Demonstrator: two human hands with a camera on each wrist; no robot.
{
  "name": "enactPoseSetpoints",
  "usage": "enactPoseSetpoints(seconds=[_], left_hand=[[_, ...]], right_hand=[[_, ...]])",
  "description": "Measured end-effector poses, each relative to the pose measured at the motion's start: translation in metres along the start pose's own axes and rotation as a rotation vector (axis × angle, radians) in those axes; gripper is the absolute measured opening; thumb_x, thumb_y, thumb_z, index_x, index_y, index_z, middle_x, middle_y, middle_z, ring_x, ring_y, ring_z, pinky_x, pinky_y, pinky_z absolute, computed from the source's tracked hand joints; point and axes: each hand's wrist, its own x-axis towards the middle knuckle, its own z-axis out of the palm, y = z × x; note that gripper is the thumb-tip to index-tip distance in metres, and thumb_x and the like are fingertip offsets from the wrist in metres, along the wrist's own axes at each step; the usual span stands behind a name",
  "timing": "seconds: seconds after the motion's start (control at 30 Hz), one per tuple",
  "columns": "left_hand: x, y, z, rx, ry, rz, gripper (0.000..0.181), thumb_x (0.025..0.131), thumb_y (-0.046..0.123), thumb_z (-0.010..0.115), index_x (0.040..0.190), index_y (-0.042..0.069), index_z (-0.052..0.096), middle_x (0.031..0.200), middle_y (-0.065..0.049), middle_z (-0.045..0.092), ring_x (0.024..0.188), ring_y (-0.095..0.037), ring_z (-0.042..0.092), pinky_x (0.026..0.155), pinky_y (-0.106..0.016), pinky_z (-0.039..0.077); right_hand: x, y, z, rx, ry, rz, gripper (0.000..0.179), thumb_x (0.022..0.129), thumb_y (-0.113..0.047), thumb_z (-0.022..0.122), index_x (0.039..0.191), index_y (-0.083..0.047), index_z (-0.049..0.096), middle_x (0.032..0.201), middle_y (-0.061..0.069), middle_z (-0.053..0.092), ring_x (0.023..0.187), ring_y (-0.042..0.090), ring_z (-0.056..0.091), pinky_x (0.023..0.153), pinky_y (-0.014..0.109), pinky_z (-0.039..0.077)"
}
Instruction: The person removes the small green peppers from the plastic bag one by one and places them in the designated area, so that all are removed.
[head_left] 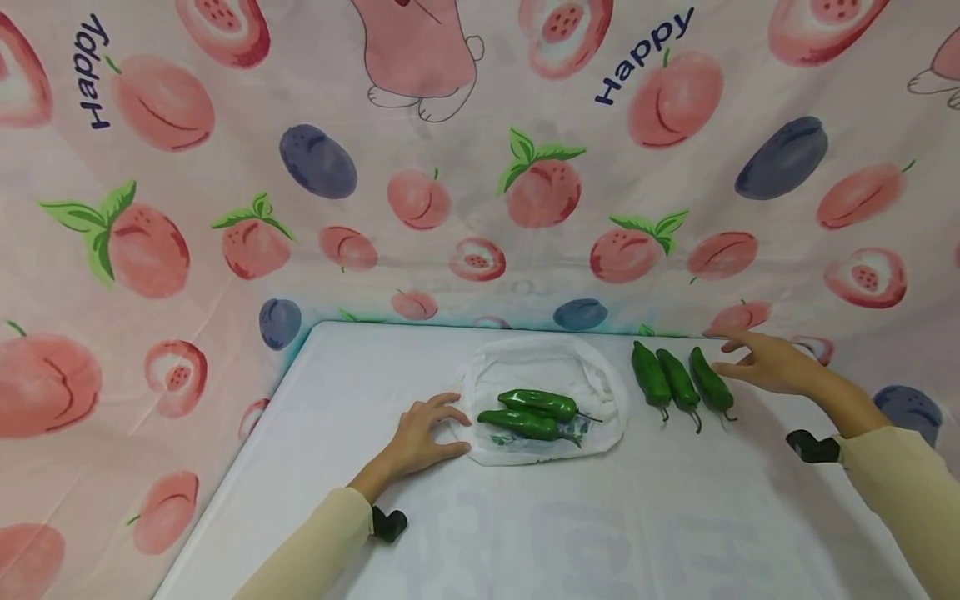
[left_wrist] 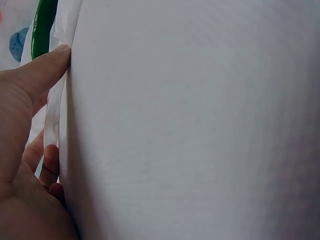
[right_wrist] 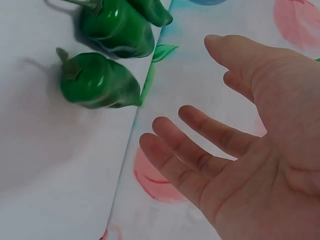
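Two glossy green peppers (head_left: 528,423) lie side by side in a white plastic bag (head_left: 480,454), its mouth spread wide on the table. At the bag's left rim rests my left hand (head_left: 423,435), thumb and fingers spread apart and touching the plastic. Part of a green pepper (left_wrist: 44,30) shows past the thumb in the left wrist view. To the right of the bag, three more green peppers (head_left: 678,379) lie in a row, stems toward me. My right hand (head_left: 776,362) hovers beside the rightmost pepper (right_wrist: 97,82), fingers apart and holding nothing.
The white tabletop (head_left: 360,367) ends at a back edge just behind the row of peppers. A fruit-printed cloth (head_left: 465,167) hangs behind and along the left side. Black straps (head_left: 813,446) sit at both wrists.
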Motion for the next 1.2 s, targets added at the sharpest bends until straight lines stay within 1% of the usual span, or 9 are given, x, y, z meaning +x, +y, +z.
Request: enactPoseSetpoints(seconds=[0.23,0.43,0.53,0.77,0.9,1.0,1.1,1.2], left_hand=[[0.001,-0.001,0.001,0.002,0.009,0.008,0.027,0.086,0.033,0.084,0.11,0.028,0.074,0.155,-0.003,0.049,0.125,-0.034,0.047,0.104,-0.061,0.028],[0.0,0.0,0.001,-0.004,0.027,0.024,0.026,0.086,0.033,0.084,0.109,0.026,0.074,0.153,-0.006,0.051,0.123,-0.034,0.048,0.101,-0.061,0.03],[0.0,0.001,0.001,-0.011,0.025,0.021,0.026,0.086,0.033,0.084,0.109,0.026,0.074,0.153,-0.006,0.051,0.123,-0.034,0.048,0.101,-0.06,0.029],[0.0,0.0,0.003,-0.022,0.02,0.008,0.026,0.086,0.033,0.084,0.109,0.027,0.074,0.154,-0.004,0.05,0.124,-0.033,0.047,0.103,-0.06,0.028],[0.0,0.0,0.003,-0.018,0.008,-0.005,0.027,0.086,0.033,0.084,0.111,0.028,0.074,0.155,-0.001,0.049,0.126,-0.032,0.046,0.104,-0.058,0.027],[-0.001,0.001,0.003,-0.02,0.014,-0.003,0.027,0.086,0.033,0.084,0.11,0.028,0.074,0.154,-0.002,0.049,0.126,-0.032,0.046,0.104,-0.059,0.028],[-0.001,0.002,0.002,-0.021,0.018,-0.002,0.027,0.086,0.032,0.085,0.11,0.027,0.074,0.154,-0.003,0.05,0.125,-0.033,0.047,0.103,-0.06,0.028],[-0.001,0.003,0.001,-0.021,0.024,0.003,0.026,0.086,0.032,0.085,0.11,0.026,0.074,0.153,-0.004,0.05,0.125,-0.033,0.047,0.103,-0.06,0.028]], right_hand=[[0.006,-0.013,0.0,0.009,0.032,-0.069,0.062,0.097,-0.031,0.073,0.148,-0.005,0.049,0.125,0.03,0.063,0.104,0.045,0.067,0.076,0.054,0.058],[0.016,-0.028,0.001,0.021,0.041,-0.133,0.06,0.096,-0.026,0.075,0.147,-0.007,0.051,0.124,0.027,0.065,0.102,0.042,0.069,0.076,0.053,0.058],[0.02,-0.035,0.002,0.025,0.05,-0.157,0.058,0.096,-0.023,0.075,0.147,-0.008,0.051,0.124,0.027,0.065,0.101,0.042,0.07,0.076,0.052,0.059],[0.027,-0.05,0.005,0.031,0.05,-0.177,0.059,0.095,-0.027,0.076,0.147,-0.01,0.052,0.125,0.025,0.066,0.099,0.037,0.071,0.074,0.048,0.059],[0.032,-0.059,0.007,0.042,0.047,-0.194,0.059,0.095,-0.028,0.075,0.147,-0.011,0.052,0.127,0.024,0.065,0.102,0.036,0.071,0.075,0.047,0.059],[0.037,-0.067,0.008,0.04,0.05,-0.221,0.06,0.096,-0.028,0.075,0.148,-0.012,0.051,0.128,0.022,0.066,0.104,0.035,0.071,0.077,0.048,0.059],[0.041,-0.075,0.01,0.033,0.063,-0.255,0.06,0.095,-0.029,0.075,0.148,-0.013,0.052,0.127,0.021,0.066,0.102,0.033,0.072,0.076,0.047,0.059],[0.046,-0.083,0.014,0.04,0.062,-0.265,0.06,0.095,-0.029,0.076,0.148,-0.012,0.053,0.127,0.021,0.067,0.1,0.032,0.072,0.075,0.045,0.059]])
